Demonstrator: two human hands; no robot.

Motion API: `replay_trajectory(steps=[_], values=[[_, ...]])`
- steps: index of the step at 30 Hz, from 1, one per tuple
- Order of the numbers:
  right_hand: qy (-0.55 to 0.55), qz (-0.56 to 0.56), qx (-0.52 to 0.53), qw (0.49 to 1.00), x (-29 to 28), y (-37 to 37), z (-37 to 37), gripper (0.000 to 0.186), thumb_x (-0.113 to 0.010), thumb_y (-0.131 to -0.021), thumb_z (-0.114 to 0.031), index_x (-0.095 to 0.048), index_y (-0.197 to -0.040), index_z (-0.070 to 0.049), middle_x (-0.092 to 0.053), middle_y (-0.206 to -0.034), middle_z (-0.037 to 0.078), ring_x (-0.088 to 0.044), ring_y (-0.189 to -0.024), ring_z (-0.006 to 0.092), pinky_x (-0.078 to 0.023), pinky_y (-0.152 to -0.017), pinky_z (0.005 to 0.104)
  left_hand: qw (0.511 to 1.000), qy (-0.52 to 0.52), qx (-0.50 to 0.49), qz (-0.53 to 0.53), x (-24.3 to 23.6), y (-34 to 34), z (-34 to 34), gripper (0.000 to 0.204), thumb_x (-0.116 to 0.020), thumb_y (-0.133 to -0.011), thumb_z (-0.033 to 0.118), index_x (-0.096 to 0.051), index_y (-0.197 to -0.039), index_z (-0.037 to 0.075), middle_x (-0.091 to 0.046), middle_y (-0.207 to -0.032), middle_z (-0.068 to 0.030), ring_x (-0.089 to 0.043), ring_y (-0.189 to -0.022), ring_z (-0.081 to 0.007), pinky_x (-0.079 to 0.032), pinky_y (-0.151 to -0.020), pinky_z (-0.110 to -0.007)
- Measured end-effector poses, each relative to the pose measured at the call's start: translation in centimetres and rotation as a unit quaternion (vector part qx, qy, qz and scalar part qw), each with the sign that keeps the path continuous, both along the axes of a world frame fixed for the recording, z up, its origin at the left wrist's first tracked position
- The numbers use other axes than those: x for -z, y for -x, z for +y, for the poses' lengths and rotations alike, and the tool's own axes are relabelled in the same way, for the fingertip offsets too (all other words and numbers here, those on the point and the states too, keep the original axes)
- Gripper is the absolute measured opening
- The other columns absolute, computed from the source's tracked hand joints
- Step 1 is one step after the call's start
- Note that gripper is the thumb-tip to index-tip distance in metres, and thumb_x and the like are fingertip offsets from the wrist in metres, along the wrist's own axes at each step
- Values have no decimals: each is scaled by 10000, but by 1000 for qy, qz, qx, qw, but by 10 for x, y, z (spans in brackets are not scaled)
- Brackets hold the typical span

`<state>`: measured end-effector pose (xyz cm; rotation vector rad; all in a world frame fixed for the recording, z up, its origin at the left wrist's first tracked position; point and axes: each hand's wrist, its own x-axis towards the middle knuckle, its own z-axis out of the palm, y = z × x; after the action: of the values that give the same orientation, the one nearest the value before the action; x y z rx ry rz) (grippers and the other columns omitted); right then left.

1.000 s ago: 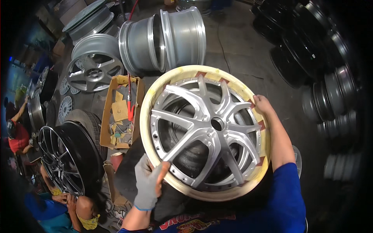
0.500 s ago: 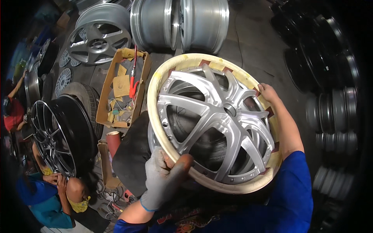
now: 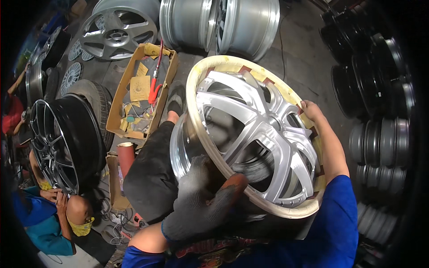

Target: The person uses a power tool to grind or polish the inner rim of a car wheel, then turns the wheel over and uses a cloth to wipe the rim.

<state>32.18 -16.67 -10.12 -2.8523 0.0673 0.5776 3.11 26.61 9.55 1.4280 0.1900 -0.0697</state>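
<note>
A silver multi-spoke alloy wheel (image 3: 277, 134) is tilted up in front of me. Pale yellow tape-like covering wraps its lip, with small dark red patches spaced along the inside. My bare right hand (image 3: 313, 111) grips the lip at the upper right, thumb on the front; the other fingers are mostly hidden behind it. At the lower left, my left hand (image 3: 201, 196) wears a grey knitted glove with a brownish-orange thumb. Its fingers stretch up outside the lip, partly blurred, and the thumb stands apart, overlapping the lip. Whether it touches is unclear.
A cardboard box (image 3: 117, 111) holds paper pieces and a red-handled tool (image 3: 154, 91). A red roll (image 3: 126, 156) stands by my leg. Silver wheels (image 3: 118, 38) lie ahead; black wheels (image 3: 357, 85) line the right. At left, another person (image 3: 49, 219) sits by a black wheel (image 3: 67, 143).
My left hand has loosened from the lip, its fingers extending and its thumb spreading. The wheel has shifted slightly right and tilted steeper. My right hand keeps its hold.
</note>
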Motion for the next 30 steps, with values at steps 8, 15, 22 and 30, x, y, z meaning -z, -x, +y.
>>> replay_trajectory(steps=[8, 15, 22, 30], values=[[-20, 22, 2, 1000, -3, -1, -1, 403, -430, -1047, -343, -699, -1074, -44, -744, -896, 118, -690, -912, 291, -493, -887, 389, 996, 57, -4, 62, -2, 3, 0, 324, -757, -893, 136, -553, -1038, -68, -668, -857, -132, -641, -738, -126, -513, -640, -277], [-30, 13, -5, 999, -5, 0, -8, 389, -434, -1058, -334, -685, -1081, -38, -744, -870, 85, -662, -874, 220, -489, -866, 356, 998, 48, -24, 26, 6, 8, -3, 267, -700, -923, 88, -542, -1067, -72, -658, -782, -93, -614, -683, -102, -502, -616, -257], [-69, -31, 4, 997, -12, 12, -6, 387, -471, -1026, -372, -700, -1077, -64, -729, -896, 141, -684, -905, 307, -503, -858, 396, 997, -8, -52, 54, 33, 22, 2, 132, -636, -974, 105, -628, -931, -20, -644, -776, -41, -550, -686, -76, -455, -597, -261], [-113, -87, 31, 989, -13, 21, 1, 380, -466, -1031, -361, -696, -1037, -59, -722, -857, 133, -680, -863, 290, -505, -832, 397, 984, 15, -124, 128, 34, 23, -9, 157, -615, -993, 139, -636, -981, -16, -610, -774, 17, -518, -719, -54, -443, -638, -242]])
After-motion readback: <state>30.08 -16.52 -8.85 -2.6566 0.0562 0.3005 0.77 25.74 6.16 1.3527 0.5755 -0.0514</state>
